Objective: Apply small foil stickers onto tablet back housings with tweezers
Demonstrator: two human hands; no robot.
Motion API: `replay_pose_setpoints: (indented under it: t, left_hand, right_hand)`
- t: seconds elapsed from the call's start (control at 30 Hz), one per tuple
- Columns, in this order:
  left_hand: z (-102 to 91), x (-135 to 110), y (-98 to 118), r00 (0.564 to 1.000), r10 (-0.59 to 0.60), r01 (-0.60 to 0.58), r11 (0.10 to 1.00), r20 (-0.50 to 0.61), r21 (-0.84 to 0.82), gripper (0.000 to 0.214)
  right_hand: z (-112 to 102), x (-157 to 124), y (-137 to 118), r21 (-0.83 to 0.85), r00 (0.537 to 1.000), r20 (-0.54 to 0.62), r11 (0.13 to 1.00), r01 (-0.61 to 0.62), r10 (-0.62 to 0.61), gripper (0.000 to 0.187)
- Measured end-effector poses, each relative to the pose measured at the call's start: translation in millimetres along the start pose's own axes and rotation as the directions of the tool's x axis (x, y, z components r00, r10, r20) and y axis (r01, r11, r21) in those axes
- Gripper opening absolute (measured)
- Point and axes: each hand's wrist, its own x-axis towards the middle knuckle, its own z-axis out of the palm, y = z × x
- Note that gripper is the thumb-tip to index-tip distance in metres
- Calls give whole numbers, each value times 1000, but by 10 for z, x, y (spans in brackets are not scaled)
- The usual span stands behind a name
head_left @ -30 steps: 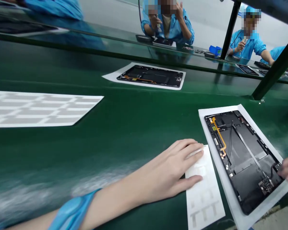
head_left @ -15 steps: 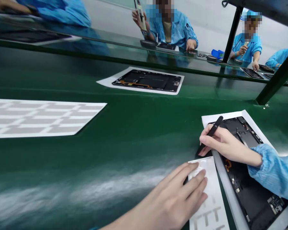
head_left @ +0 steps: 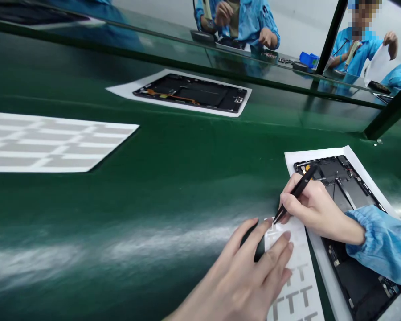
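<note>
My left hand lies flat with spread fingers on the top end of a narrow white sticker sheet printed with grey T shapes. My right hand is closed round black tweezers, whose tips touch the sheet's top edge just beyond my left fingertips. Under my right wrist lies an opened black tablet on a white paper sheet, with cables and boards showing inside.
A second opened tablet on white paper lies farther back on the green belt. A large white sheet of grey strips is at the left. Other people in blue coats work behind a glossy shelf; a black post stands right.
My right hand has moved down and left, bringing the tweezers' tips onto the sticker sheet's top edge. My left hand has stayed flat on the sheet. The view has shifted slightly.
</note>
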Motion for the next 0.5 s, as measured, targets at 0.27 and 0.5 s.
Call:
replay_pose_setpoints:
  t: [0.27, 0.5]
  left_hand:
    - [-15, 28, 11, 1000, -5, 5, 1000, 20, 12, 18]
    - [-18, 1, 4, 1000, 1, -1, 1000, 1, 3, 16]
  right_hand:
    - [-11, 39, -10, -62, 1000, 11, 998, -29, 29, 19]
    - [-5, 41, -15, -27, 997, 43, 997, -65, 66, 24]
